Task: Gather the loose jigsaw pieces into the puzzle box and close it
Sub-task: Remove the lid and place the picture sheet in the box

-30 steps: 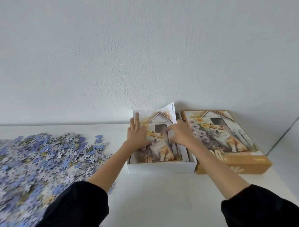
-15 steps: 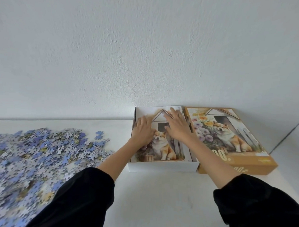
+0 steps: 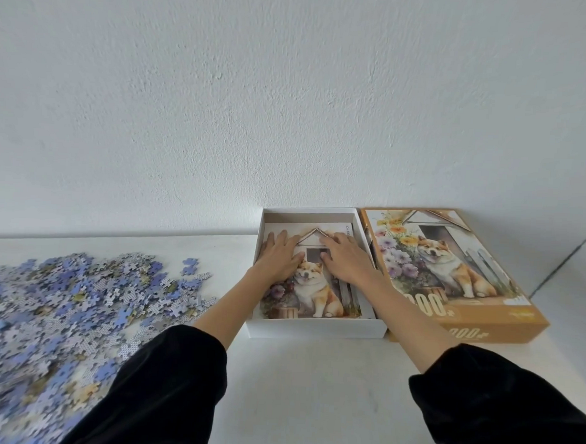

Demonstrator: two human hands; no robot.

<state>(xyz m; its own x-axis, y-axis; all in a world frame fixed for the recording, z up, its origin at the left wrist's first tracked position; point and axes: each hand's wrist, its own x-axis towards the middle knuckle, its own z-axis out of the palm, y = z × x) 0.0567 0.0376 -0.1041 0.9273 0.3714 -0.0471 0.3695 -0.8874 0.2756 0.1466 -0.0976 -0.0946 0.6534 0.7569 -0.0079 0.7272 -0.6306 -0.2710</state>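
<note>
An open white puzzle box (image 3: 317,330) stands against the wall at the middle of the table. A printed reference sheet (image 3: 315,300) with a dog picture lies flat inside it. My left hand (image 3: 278,259) and my right hand (image 3: 345,261) both press flat on the sheet's upper half, fingers straight. The orange box lid (image 3: 450,272), showing the same dog picture, lies face up right beside the box. A large heap of loose blue and grey jigsaw pieces (image 3: 66,306) covers the table's left side.
A white wall (image 3: 290,104) rises right behind the box and lid. The white table (image 3: 311,390) stretches bare in front of the box between my black sleeves. A corner seam runs down at the far right.
The sheet's curled upper corner has been pushed down; it now lies flat in the box. Both hands slid forward over it and flattened.
</note>
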